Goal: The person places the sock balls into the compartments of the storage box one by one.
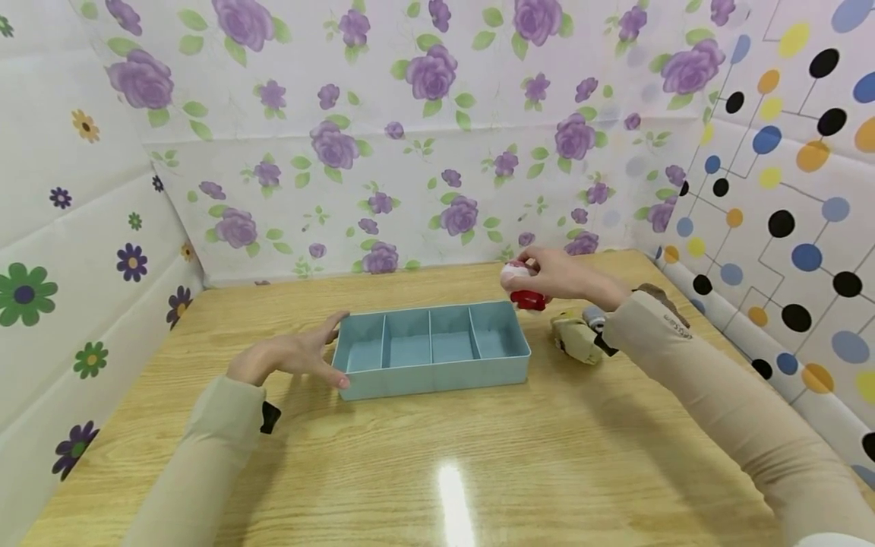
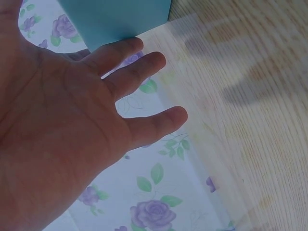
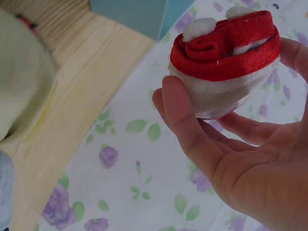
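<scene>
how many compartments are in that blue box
4, side by side in the blue divided box: leftmost compartment by the left hand, second, third, rightmost compartment nearest the right hand.

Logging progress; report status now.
Left grip touches light-blue rectangular plastic tray. Right grip holds rounded red-and-white cloth bundle. Nothing visible between them.

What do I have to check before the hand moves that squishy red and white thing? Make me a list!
1. Right hand holding the red-and-white thing: ok, between thumb and fingers.
2. Left hand touching the blue tray: ok, at its left end.
3. Tray uncovered: ok, no lid on it.
4. Red-and-white thing over a compartment: not ok, it's by the back right corner.
5. Grip tight enough: cannot tell.
</scene>
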`<state>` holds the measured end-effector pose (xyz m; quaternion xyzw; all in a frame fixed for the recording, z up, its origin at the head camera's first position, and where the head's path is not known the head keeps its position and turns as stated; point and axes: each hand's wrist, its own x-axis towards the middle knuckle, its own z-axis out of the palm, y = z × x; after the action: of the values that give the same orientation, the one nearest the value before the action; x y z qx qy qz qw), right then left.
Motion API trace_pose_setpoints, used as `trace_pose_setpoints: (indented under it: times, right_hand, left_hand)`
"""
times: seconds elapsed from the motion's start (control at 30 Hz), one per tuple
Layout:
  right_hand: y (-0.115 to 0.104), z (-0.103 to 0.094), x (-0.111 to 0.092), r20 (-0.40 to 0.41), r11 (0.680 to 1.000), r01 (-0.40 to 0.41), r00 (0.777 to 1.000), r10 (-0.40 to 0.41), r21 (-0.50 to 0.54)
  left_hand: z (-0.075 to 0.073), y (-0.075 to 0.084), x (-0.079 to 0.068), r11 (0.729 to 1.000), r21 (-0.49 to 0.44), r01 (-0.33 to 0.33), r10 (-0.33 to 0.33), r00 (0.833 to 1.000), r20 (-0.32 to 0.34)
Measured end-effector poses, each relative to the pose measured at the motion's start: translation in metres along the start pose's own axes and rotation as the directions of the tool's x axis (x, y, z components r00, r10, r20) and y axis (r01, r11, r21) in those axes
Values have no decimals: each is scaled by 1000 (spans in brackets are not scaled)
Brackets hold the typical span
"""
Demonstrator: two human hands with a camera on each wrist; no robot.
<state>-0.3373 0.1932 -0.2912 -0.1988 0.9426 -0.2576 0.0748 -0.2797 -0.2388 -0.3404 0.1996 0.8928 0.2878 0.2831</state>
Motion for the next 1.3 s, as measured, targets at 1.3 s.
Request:
trace_pose_setpoints:
  times: [1.3]
  right_hand:
    - [-12,33,-12,-35,985,164,986,-166,-47]
  left_hand:
    - [-1,-1,0,1000,-6,2,-2,1000,5]
